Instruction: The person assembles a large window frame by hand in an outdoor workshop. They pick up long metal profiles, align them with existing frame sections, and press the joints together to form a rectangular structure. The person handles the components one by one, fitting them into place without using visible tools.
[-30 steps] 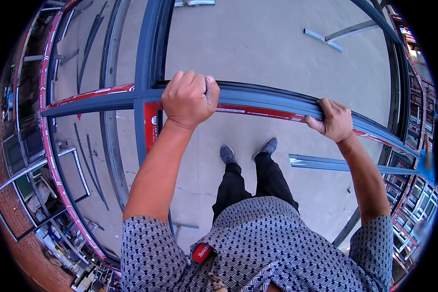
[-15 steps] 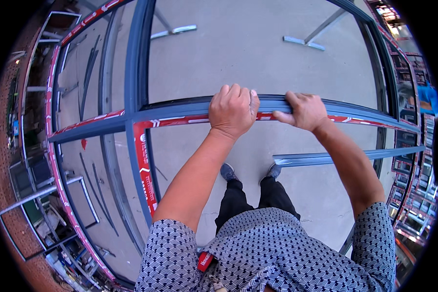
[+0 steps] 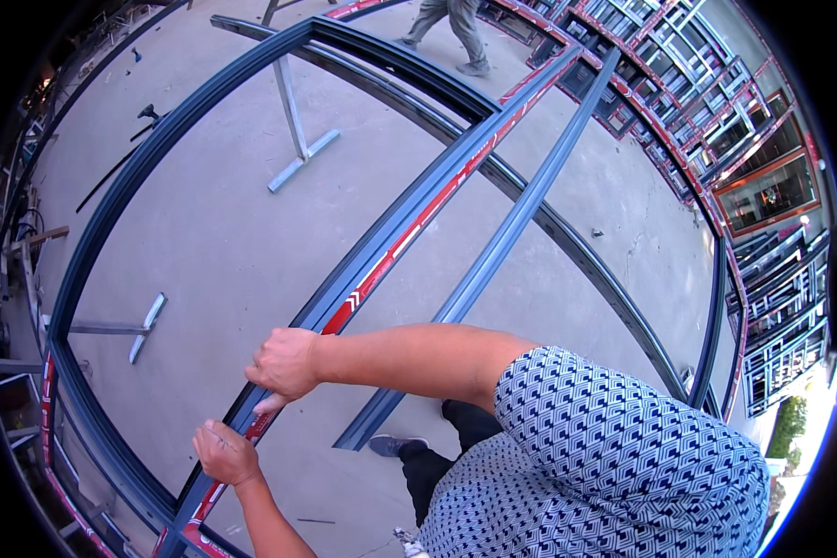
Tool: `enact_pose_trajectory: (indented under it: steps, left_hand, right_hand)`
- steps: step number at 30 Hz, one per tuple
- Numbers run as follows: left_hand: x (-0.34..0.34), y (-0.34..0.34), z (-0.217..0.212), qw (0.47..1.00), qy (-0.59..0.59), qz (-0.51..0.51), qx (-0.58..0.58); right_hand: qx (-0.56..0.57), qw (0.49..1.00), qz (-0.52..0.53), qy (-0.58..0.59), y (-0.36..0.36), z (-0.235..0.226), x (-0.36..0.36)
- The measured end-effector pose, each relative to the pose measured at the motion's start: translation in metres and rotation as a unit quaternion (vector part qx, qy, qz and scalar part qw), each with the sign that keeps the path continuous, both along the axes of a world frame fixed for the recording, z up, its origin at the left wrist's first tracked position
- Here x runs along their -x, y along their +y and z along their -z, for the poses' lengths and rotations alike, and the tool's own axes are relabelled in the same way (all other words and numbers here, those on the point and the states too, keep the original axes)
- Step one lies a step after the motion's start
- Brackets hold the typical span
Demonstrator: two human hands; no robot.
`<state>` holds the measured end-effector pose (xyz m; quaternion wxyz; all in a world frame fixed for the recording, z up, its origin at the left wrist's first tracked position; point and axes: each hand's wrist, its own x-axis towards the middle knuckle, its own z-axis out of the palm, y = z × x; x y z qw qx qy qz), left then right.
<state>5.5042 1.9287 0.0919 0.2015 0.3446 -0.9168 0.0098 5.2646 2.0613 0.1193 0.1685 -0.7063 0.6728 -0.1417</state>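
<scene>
A long dark grey metal frame bar (image 3: pixel 409 214) with a red tape strip runs diagonally from lower left to upper right. My left hand (image 3: pixel 223 453) grips it low down, near the frame's corner. My right hand (image 3: pixel 286 365) is closed over the same bar just above, the arm reaching in from my patterned sleeve (image 3: pixel 604 446). The bar belongs to a large rectangular frame (image 3: pixel 112 214) held above the concrete floor. My shoe (image 3: pixel 395 446) shows below the bar.
A second loose grey bar (image 3: pixel 502 242) lies parallel on the right. Metal stands (image 3: pixel 298 139) (image 3: pixel 144 325) are on the floor. Another person's legs (image 3: pixel 451 28) are at the top. Stacked window frames (image 3: pixel 763 177) line the right side.
The view has swung, so the bar now runs diagonally instead of level. Both hands have shifted along it toward the frame's corner and sit close together.
</scene>
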Motion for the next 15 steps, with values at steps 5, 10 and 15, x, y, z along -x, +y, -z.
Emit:
enact_pose_trajectory:
  steps: [5,10,15]
  left_hand:
    - [-0.013,-0.004,0.000,0.999,0.001,-0.032,-0.005]
    - [-0.026,-0.013,0.002,1.000,0.000,-0.014,0.017]
    - [-0.033,-0.017,0.011,0.999,-0.023,-0.040,-0.023]
  right_hand:
    - [-0.005,0.996,0.067,0.063,0.083,-0.008,0.114]
    - [-0.010,0.983,0.121,0.140,0.158,-0.007,0.229]
    - [-0.028,0.978,0.148,0.142,0.177,-0.001,0.250]
